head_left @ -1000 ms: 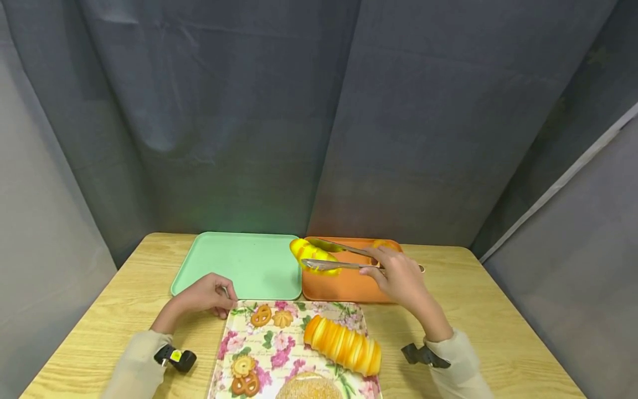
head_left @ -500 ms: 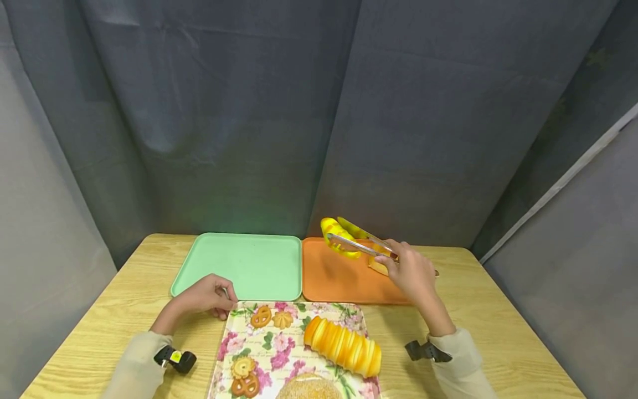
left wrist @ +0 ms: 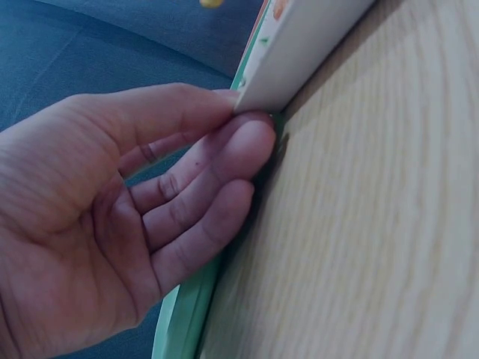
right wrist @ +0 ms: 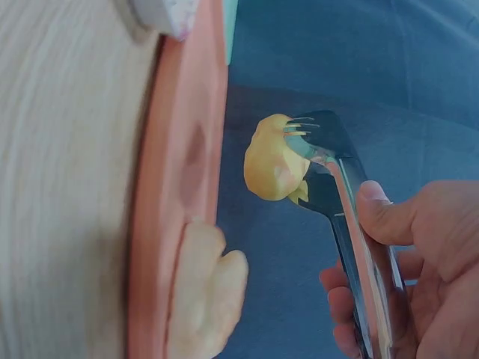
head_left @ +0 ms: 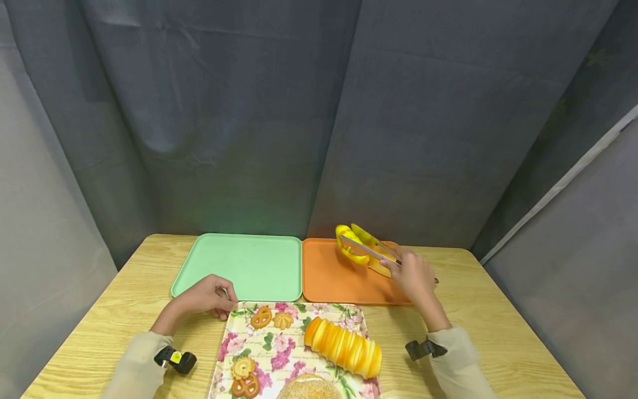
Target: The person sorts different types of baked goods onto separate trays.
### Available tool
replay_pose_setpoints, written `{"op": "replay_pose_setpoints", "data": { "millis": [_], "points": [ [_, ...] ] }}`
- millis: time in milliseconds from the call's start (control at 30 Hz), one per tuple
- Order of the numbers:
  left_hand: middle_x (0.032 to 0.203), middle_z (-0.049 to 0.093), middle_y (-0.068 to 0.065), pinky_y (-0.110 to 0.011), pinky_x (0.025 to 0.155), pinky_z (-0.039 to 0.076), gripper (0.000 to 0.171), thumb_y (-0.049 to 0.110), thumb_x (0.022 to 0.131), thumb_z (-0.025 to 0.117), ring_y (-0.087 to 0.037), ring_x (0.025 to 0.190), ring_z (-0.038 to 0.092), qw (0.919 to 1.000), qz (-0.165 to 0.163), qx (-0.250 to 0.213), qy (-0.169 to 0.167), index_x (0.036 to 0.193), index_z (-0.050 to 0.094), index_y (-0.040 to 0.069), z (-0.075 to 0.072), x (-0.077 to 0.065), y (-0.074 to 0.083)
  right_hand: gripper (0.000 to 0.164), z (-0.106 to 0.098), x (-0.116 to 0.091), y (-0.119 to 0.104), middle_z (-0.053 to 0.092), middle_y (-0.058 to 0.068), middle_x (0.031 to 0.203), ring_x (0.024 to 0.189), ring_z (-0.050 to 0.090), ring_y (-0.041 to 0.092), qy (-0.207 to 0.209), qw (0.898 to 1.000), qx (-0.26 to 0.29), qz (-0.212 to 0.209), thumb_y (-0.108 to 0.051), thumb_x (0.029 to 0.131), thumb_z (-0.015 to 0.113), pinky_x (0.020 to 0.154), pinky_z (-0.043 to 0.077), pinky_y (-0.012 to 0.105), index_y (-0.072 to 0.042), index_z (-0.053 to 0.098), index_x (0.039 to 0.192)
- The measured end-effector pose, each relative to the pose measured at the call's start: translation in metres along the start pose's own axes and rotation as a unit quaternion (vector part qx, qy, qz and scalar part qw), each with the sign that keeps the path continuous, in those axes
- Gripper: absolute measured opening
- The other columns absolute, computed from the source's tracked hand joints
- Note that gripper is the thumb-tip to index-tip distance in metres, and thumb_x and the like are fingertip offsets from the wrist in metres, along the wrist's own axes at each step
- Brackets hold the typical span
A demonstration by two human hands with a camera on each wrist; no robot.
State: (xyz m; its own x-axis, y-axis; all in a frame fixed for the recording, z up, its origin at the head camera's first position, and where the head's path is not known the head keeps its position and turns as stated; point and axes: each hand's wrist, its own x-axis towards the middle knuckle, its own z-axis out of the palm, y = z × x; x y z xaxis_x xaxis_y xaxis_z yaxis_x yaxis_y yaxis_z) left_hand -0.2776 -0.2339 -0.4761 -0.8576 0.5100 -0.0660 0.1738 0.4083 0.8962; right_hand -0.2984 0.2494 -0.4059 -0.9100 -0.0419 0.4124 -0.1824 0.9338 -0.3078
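Observation:
My right hand (head_left: 413,274) grips metal serving tongs (right wrist: 349,202), thumb on one arm and fingers curled round the other. Between the tong heads is a yellow croissant-like bread (right wrist: 268,163), raised over the orange tray (head_left: 324,282) in the head view. Another bread piece (right wrist: 202,292) lies on that tray, partly covered by the tongs in the head view. My left hand (head_left: 209,293) pinches the corner of the flowered tray (head_left: 269,354); in the left wrist view the thumb is on one side of the tray edge (left wrist: 281,71) and the fingers on the other.
A green tray (head_left: 244,266) sits left of the orange one. On the flowered tray lie a long ridged bread (head_left: 342,346), a pretzel (head_left: 261,317), several cookies and a round crusted bun (head_left: 309,388). A grey curtain (head_left: 239,138) hangs behind the wooden table (head_left: 478,332).
My right hand has carried the yellow bread in the tongs rightward from the boundary between the green and orange trays, lifting it, then lowering it slightly. The left hand has stayed put.

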Motion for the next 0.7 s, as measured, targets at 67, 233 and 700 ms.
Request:
{"op": "replay_pose_setpoints", "data": {
  "millis": [67,233,700],
  "points": [
    [0.073,0.073,-0.021,-0.035,0.057,0.058,0.013,0.007,0.092,0.073,-0.019,0.059,0.068,1.0000,-0.001,0.000,0.000,0.091,0.072,-0.006,0.000,0.000,0.000,0.050,0.004,0.001,0.004,0.060,0.011,0.070,0.049,0.036,0.018,-0.012,1.000,0.001,0.013,-0.037,0.093,0.075,0.044,0.026,0.031,-0.005,0.069,0.130],
    [0.072,0.073,-0.018,-0.034,0.056,0.057,0.014,0.008,0.092,0.073,-0.019,0.059,0.068,1.0000,-0.003,0.001,0.004,0.090,0.072,-0.005,0.000,0.000,0.000,0.049,0.011,0.002,0.010,0.072,0.022,0.099,0.058,0.051,0.023,-0.036,0.999,0.002,0.033,-0.038,0.094,0.073,0.048,0.033,0.033,-0.004,0.069,0.129],
    [0.073,0.073,-0.018,-0.034,0.057,0.058,0.014,0.008,0.093,0.072,-0.019,0.059,0.068,1.0000,-0.005,0.002,0.008,0.090,0.072,-0.005,0.001,0.000,0.000,0.052,0.019,0.002,0.017,0.073,0.023,0.103,0.065,0.057,0.026,-0.083,0.991,-0.007,0.106,-0.040,0.097,0.069,0.049,0.034,0.034,-0.001,0.067,0.130]
  ]
}}
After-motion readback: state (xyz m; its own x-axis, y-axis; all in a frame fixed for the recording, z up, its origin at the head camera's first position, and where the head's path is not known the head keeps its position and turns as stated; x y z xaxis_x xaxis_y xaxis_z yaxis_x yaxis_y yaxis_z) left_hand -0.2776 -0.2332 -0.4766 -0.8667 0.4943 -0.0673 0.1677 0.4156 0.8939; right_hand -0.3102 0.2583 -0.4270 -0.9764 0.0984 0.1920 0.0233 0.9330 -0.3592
